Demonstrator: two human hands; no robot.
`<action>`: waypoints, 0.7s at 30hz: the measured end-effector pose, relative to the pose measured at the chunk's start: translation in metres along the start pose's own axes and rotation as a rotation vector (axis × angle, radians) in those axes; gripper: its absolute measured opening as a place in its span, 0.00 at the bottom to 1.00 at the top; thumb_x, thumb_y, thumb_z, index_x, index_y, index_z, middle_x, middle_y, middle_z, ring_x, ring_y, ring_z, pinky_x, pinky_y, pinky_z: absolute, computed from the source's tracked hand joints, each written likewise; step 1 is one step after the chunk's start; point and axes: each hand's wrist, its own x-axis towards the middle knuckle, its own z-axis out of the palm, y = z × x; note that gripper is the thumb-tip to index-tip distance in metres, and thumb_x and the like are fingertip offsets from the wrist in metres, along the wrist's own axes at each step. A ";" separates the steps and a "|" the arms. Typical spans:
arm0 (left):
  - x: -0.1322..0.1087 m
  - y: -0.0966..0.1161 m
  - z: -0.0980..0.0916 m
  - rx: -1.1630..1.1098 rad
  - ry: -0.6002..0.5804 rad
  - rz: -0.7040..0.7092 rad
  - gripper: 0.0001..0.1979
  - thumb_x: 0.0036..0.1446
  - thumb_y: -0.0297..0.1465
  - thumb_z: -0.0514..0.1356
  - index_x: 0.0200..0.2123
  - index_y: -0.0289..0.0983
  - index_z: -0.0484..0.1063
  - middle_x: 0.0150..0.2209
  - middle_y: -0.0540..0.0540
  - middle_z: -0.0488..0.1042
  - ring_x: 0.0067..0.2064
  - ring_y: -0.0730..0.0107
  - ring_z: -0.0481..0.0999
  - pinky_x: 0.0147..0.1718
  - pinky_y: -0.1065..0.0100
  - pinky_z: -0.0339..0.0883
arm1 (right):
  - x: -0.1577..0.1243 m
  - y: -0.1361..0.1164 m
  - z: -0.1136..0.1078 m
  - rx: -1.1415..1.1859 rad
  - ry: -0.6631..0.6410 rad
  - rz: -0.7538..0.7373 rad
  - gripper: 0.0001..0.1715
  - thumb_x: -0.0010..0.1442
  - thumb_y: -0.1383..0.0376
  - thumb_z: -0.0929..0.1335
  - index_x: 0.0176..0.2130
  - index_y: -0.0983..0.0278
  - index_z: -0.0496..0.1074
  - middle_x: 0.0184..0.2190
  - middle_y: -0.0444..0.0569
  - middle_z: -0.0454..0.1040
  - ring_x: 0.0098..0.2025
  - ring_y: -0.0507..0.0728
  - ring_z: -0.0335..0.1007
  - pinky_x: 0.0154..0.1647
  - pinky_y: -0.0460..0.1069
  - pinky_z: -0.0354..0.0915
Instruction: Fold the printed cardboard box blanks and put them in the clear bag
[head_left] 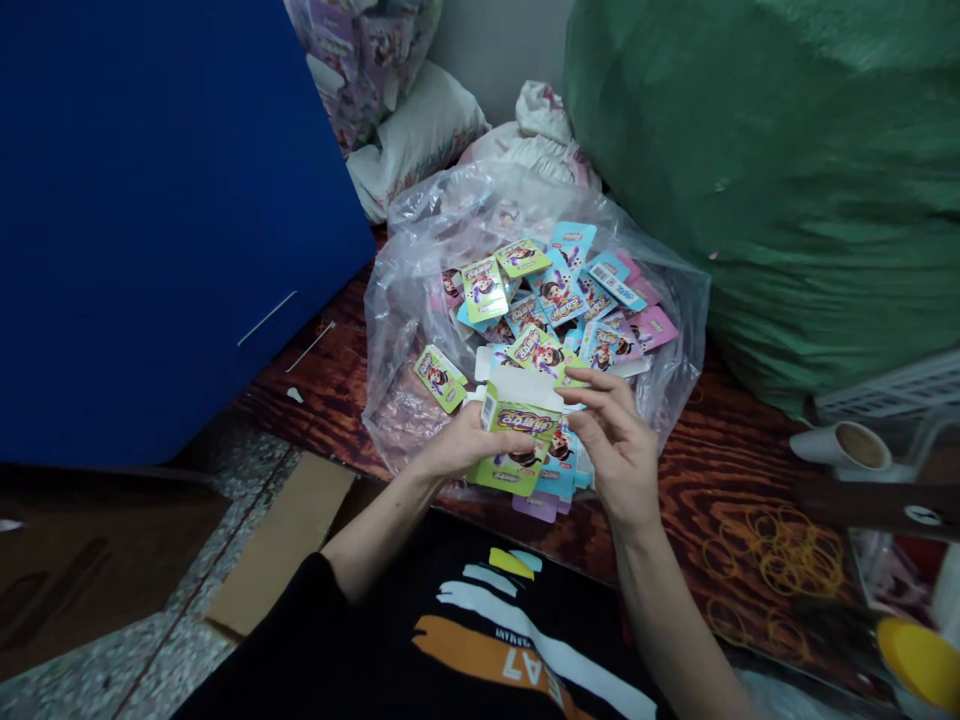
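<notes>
A small lime-green printed carton [517, 432] is held in my left hand [469, 440], its thumb across the front panel. The carton's top flap stands up and shows its white inner side. My right hand [619, 445] is at the carton's upper right edge, fingers curved and apart, fingertips close to the flap; whether they touch it I cannot tell. Beneath and beyond my hands, a clear plastic bag [397, 290] lies spread open with many small cartons in it: green ones [484, 288], blue ones [561, 290] and pink ones [651, 328].
A blue panel [165, 220] rises at the left, and a big green sack [787, 190] bulges at the right. White sacks [427, 125] lie behind the bag. On the wooden surface at right are yellow rubber bands [799, 550] and a paper cup [840, 446]. Cardboard [289, 535] lies lower left.
</notes>
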 end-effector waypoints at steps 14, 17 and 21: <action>0.003 -0.015 0.009 -0.213 -0.139 -0.105 0.39 0.37 0.51 0.77 0.48 0.32 0.78 0.45 0.35 0.82 0.44 0.54 0.82 0.43 0.61 0.74 | -0.015 0.022 0.015 0.282 -0.008 0.330 0.19 0.61 0.51 0.72 0.48 0.56 0.82 0.34 0.46 0.77 0.23 0.51 0.63 0.22 0.48 0.63; 0.005 -0.019 0.010 -0.150 -0.108 -0.068 0.37 0.38 0.53 0.76 0.45 0.32 0.79 0.41 0.39 0.82 0.41 0.59 0.81 0.41 0.64 0.73 | -0.018 0.021 0.016 0.274 0.022 0.298 0.18 0.61 0.50 0.71 0.45 0.57 0.82 0.31 0.46 0.77 0.26 0.53 0.67 0.25 0.48 0.65; 0.004 -0.023 0.012 0.109 0.015 0.032 0.32 0.45 0.54 0.72 0.41 0.31 0.79 0.38 0.42 0.81 0.39 0.61 0.80 0.42 0.65 0.73 | -0.013 0.019 0.010 0.122 -0.016 0.150 0.13 0.62 0.55 0.71 0.32 0.59 0.81 0.30 0.46 0.78 0.35 0.57 0.73 0.38 0.50 0.69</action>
